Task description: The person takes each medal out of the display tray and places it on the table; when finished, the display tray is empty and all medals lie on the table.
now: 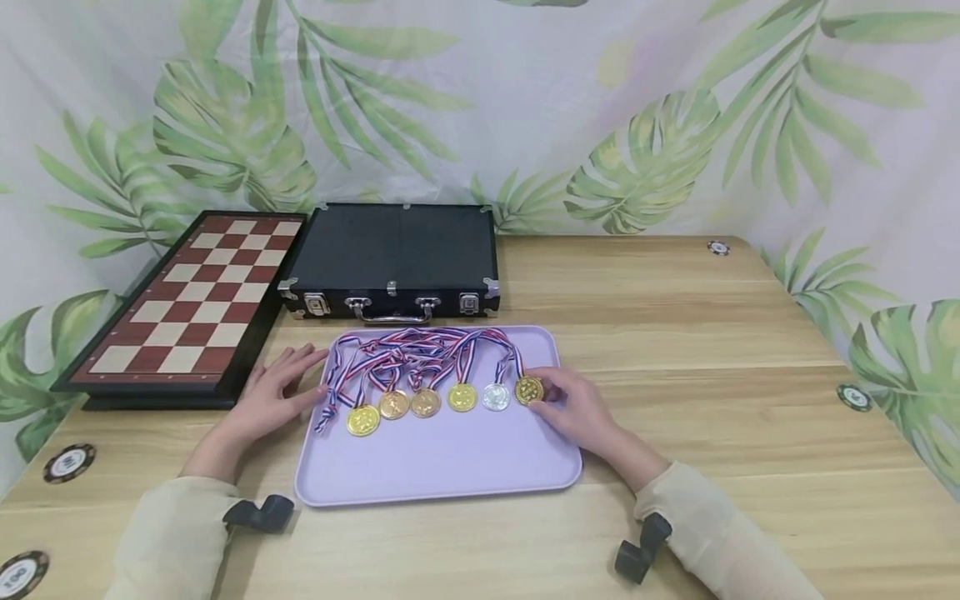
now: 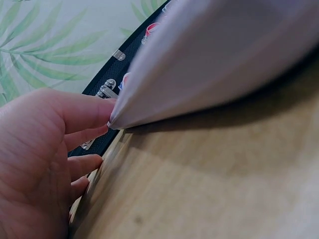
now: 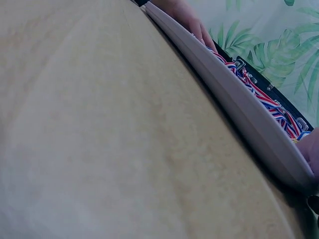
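A lilac tray (image 1: 442, 467) lies on the table, with several medals in a row on it. From the left come a gold medal (image 1: 363, 420), two bronze ones, another gold medal (image 1: 462, 397), a silver medal (image 1: 496, 397) and a darker gold medal (image 1: 528, 390). My right hand (image 1: 581, 412) pinches that darker gold medal at its right edge between thumb and fingers. Striped ribbons (image 1: 420, 342) lie bunched along the tray's far side. My left hand (image 1: 273, 400) rests at the tray's left rim, fingers loosely spread; the left wrist view shows fingertips touching the tray edge (image 2: 149, 99).
A black case (image 1: 397, 250) with metal latches stands just behind the tray. At the left lies a chessboard (image 1: 198, 300) with red and cream squares. Poker chips (image 1: 69, 462) sit near the table's left and right edges. A leaf-patterned cloth (image 1: 525, 100) hangs behind.
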Demonstrator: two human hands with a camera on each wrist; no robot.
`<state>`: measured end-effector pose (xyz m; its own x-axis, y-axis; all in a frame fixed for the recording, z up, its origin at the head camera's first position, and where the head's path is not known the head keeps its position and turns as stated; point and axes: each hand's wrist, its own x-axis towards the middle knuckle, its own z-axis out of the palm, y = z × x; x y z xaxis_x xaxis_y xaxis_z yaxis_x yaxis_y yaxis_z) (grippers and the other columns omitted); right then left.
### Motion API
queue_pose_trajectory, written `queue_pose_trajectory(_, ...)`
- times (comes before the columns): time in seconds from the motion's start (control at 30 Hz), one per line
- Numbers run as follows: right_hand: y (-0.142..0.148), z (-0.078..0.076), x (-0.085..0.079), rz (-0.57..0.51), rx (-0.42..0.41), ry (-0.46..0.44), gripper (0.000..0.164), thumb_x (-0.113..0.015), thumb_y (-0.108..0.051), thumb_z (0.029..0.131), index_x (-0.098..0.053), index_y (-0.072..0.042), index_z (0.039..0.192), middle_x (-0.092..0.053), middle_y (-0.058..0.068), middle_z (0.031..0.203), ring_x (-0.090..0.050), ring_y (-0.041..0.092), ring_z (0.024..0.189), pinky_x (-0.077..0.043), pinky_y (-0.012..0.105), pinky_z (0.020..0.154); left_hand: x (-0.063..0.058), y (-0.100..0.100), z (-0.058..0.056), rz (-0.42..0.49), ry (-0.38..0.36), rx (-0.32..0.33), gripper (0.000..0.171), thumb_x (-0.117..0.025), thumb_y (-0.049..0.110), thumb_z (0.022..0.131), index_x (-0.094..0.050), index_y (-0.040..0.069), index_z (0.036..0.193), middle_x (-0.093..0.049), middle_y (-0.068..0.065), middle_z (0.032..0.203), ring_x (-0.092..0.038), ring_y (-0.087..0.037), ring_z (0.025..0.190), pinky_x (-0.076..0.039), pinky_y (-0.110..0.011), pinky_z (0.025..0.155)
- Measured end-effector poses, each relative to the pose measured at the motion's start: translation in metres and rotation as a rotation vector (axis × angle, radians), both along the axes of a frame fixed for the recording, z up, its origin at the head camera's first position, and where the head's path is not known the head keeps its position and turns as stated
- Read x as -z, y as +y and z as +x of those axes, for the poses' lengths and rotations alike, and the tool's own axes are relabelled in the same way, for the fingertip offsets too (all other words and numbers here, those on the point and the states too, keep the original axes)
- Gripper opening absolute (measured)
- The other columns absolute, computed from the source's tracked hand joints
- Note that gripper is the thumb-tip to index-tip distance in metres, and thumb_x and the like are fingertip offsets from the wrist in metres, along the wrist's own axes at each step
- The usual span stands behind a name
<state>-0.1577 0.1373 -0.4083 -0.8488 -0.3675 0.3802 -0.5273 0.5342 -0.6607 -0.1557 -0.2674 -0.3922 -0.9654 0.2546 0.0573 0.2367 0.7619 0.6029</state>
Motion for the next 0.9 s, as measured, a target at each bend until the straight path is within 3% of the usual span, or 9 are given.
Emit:
queue_pose_trajectory(0.23,-0.001,0.001,-0.006,-0.091,0.013,-0.171,0.039,-0.067,0.001,0.069,-0.059,-0.006,0.106,-0.055,0.000,0.072,-0.052,0.012,0.063,-0.046,0.024,0.057,0.002,0.000,0.000,-0.001,0.009,-0.001,0.059,-0.057,0.032,0.082,-0.037,0.005,0.130,-0.022,-0.025,0.135,-0.008,-0.044,0.123,0.006,-0.060,0.092)
queue_pose_trajectory(0.4,0.000,0.000,-0.014,-0.276,0.022,-0.412,0.042,-0.062,0.009,0.070,-0.050,0.001,0.110,-0.056,0.012,0.074,-0.054,0.020,0.061,-0.045,0.026,0.052,0.002,0.001,-0.001,-0.004,0.002,-0.002,0.059,-0.056,0.033,0.082,-0.037,0.005,0.130,-0.022,-0.025,0.136,-0.008,-0.044,0.123,0.006,-0.060,0.092)
queue_pose_trajectory(0.5,0.003,-0.001,-0.022,-0.371,0.038,-0.502,0.050,-0.060,0.012,0.070,-0.043,0.001,0.115,-0.054,0.014,0.072,-0.055,0.021,0.060,-0.045,0.025,0.052,0.001,0.001,-0.001,-0.005,-0.001,0.001,0.059,-0.056,0.033,0.082,-0.036,0.006,0.131,-0.021,-0.025,0.136,-0.007,-0.044,0.123,0.006,-0.060,0.092)
queue_pose_trajectory(0.7,0.009,-0.003,-0.036,-0.526,-0.030,-0.543,0.068,-0.058,0.014,0.072,-0.034,-0.008,0.131,-0.048,0.009,0.069,-0.053,0.016,0.061,-0.047,0.025,0.061,0.001,0.000,-0.002,0.001,0.000,0.004,0.060,-0.056,0.033,0.082,-0.036,0.006,0.131,-0.021,-0.025,0.136,-0.007,-0.044,0.123,0.007,-0.060,0.092)
queue_pose_trajectory(0.8,0.010,-0.004,-0.040,-0.576,-0.062,-0.549,0.067,-0.055,0.014,0.073,-0.034,-0.010,0.132,-0.046,0.010,0.072,-0.052,0.015,0.062,-0.047,0.026,0.060,0.002,-0.001,-0.002,0.001,-0.001,0.004,0.060,-0.056,0.033,0.082,-0.036,0.006,0.131,-0.020,-0.025,0.136,-0.007,-0.043,0.124,0.007,-0.060,0.092)
queue_pose_trajectory(0.9,0.012,-0.005,-0.047,-0.593,-0.056,-0.487,0.060,-0.054,0.015,0.073,-0.041,-0.006,0.128,-0.044,0.010,0.073,-0.052,0.014,0.061,-0.047,0.024,0.058,0.002,-0.001,-0.001,-0.001,-0.005,0.004,0.060,-0.056,0.033,0.082,-0.036,0.006,0.131,-0.020,-0.025,0.136,-0.006,-0.043,0.124,0.007,-0.060,0.092)
